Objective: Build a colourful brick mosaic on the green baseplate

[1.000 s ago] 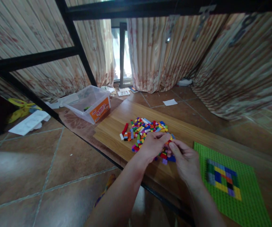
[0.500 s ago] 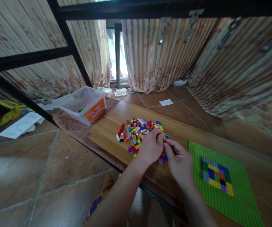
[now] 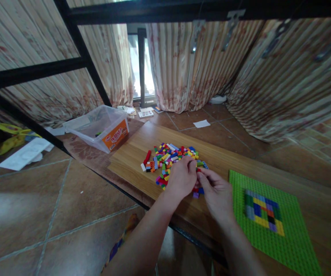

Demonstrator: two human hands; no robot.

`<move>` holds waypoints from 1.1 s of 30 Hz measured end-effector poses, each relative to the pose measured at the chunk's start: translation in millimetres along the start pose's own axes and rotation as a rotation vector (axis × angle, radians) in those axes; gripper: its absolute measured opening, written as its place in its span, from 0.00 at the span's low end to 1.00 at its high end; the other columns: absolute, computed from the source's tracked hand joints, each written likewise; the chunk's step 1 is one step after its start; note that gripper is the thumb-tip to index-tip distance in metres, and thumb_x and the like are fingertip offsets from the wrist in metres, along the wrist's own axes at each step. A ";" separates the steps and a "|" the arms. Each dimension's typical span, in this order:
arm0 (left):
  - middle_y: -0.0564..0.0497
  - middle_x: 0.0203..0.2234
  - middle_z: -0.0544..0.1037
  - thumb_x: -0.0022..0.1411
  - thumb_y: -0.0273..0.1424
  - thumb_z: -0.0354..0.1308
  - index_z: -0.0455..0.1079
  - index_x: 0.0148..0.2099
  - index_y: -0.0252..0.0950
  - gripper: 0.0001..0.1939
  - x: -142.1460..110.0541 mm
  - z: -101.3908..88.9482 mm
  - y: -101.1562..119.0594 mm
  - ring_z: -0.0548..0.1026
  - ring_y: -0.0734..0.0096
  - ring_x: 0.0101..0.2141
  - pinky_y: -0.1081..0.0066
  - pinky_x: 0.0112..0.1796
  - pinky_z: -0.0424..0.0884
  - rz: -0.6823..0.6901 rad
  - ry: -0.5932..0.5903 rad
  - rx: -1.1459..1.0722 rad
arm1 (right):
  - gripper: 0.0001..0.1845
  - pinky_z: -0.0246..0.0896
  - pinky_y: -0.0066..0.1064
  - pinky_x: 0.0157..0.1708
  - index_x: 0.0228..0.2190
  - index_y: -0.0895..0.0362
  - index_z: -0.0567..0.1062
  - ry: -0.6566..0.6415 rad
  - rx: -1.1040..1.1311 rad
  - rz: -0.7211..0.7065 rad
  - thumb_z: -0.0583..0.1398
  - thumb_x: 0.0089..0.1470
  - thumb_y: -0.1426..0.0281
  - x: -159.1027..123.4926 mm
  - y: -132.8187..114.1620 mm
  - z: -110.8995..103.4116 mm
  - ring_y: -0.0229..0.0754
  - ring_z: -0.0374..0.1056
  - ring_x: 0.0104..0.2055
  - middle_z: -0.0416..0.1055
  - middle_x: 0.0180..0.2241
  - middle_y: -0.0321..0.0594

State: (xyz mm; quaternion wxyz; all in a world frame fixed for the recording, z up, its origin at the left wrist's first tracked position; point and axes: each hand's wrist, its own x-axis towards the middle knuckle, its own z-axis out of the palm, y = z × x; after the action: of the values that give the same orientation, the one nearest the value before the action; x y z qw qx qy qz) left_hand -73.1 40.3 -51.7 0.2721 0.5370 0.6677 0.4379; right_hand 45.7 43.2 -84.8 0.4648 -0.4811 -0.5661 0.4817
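My left hand (image 3: 181,177) is closed over the right side of a pile of small toy bricks (image 3: 169,153), its fingertips curled and partly hidden. Thumb and fingers of my right hand (image 3: 217,193) pinch a small red brick (image 3: 198,170) right against the left fingertips. Whatever the left fingers hold is too covered to make out. Beside my right hand lies a green baseplate (image 3: 290,245), bearing a flat patch of multicoloured bricks (image 3: 264,211). A purple brick (image 3: 195,195) and a few others lie just below the hands.
The wooden board (image 3: 136,142) carries the pile and the baseplate. At its far left end stands a clear plastic bin (image 3: 96,126) with an orange label. A black metal frame (image 3: 81,53) crosses the upper view, with striped curtains (image 3: 177,69) behind it.
Both hands have shifted slightly left together, with the red brick still between their fingertips. The pile and the baseplate look the same.
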 end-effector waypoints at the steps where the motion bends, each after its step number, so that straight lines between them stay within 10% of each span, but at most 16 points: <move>1: 0.49 0.28 0.76 0.67 0.29 0.47 0.70 0.32 0.37 0.13 -1.1 0.4 1.8 0.73 0.67 0.32 0.70 0.37 0.67 -0.014 0.010 0.017 | 0.15 0.72 0.36 0.31 0.36 0.54 0.81 0.013 -0.036 -0.026 0.63 0.52 0.57 -0.7 0.0 0.3 0.43 0.74 0.30 0.80 0.33 0.40; 15: 0.49 0.31 0.79 0.66 0.28 0.49 0.73 0.35 0.36 0.12 1.9 -4.8 -1.1 0.75 0.67 0.33 0.71 0.37 0.67 0.039 -0.046 0.033 | 0.18 0.67 0.33 0.26 0.37 0.55 0.79 -0.046 -0.129 -0.078 0.61 0.54 0.54 -0.5 2.5 -5.6 0.41 0.70 0.25 0.77 0.28 0.38; 33: 0.44 0.38 0.81 0.67 0.26 0.48 0.74 0.46 0.37 0.14 8.6 -21.1 -10.2 0.78 0.60 0.42 0.67 0.43 0.68 -0.078 -0.075 0.451 | 0.16 0.68 0.42 0.43 0.43 0.54 0.78 0.009 -0.561 -0.227 0.57 0.57 0.62 6.2 17.5 -6.7 0.48 0.75 0.40 0.78 0.41 0.45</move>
State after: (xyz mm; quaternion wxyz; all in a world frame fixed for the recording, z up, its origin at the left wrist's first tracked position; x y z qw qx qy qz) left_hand -98.0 41.9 -49.8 0.1866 0.5738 0.7584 0.2465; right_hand 53.3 51.3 -101.0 0.3672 -0.5265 -0.7251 0.2492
